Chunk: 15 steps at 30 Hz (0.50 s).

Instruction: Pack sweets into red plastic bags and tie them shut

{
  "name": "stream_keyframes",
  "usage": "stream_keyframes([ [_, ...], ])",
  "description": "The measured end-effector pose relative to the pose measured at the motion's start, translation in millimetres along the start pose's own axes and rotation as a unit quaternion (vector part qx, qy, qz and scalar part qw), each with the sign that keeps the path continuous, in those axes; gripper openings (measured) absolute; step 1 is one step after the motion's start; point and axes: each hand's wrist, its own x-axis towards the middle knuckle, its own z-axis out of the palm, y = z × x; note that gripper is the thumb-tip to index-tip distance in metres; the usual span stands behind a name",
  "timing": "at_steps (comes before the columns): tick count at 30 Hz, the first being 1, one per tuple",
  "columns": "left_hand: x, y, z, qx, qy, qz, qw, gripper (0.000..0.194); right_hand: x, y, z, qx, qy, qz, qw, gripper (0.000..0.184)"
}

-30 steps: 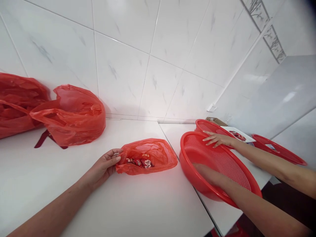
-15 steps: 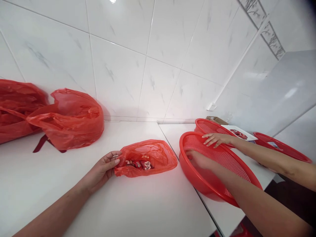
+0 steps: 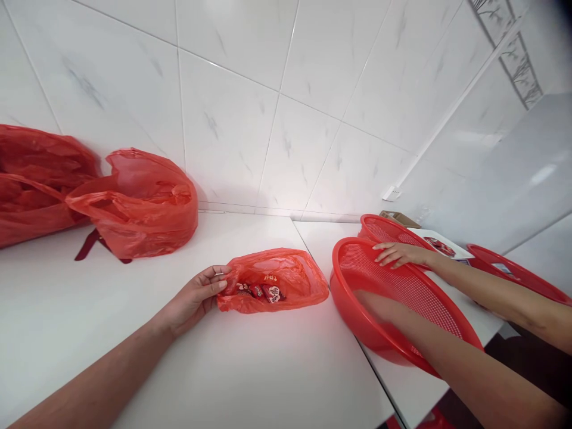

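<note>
My left hand (image 3: 201, 295) pinches the left edge of a small red plastic bag (image 3: 308, 283), which lies open on the white table. Inside the bag are several small dark red wrapped packets (image 3: 263, 292) with white print. My right hand (image 3: 375, 305) reaches down into a large red mesh plastic basket (image 3: 342, 256) to the right of the bag. The near rim hides its fingers and whatever they touch at the bottom. A co-worker's hand (image 3: 400, 254) rests with fingers spread on the basket's far rim.
Two larger red plastic bags (image 3: 152, 220) (image 3: 40, 185) stand at the left by the tiled wall, a dark red strap (image 3: 89, 244) beneath one. More red baskets (image 3: 379, 225) (image 3: 518, 268), a white box lid (image 3: 429, 238) and a cardboard box (image 3: 397, 218) sit at the right.
The view has shifted slightly, so things appear a little farther right. My right hand has gone deeper behind the basket's near rim. My left hand keeps its hold on the bag.
</note>
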Motion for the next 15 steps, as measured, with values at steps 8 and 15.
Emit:
stream_keyframes([
  [8, -1, 1, 0.7, -0.005, 0.013, -0.005, 1.0, 0.031, -37, -30, 10, -0.128, -0.284, 0.125, 0.942, 0.022],
  [15, 0, 0, 0.9, 0.0, 0.006, -0.004, 1.0, 0.029, -124, -76, 43, -0.236, -0.261, -0.125, 0.927, 0.007],
])
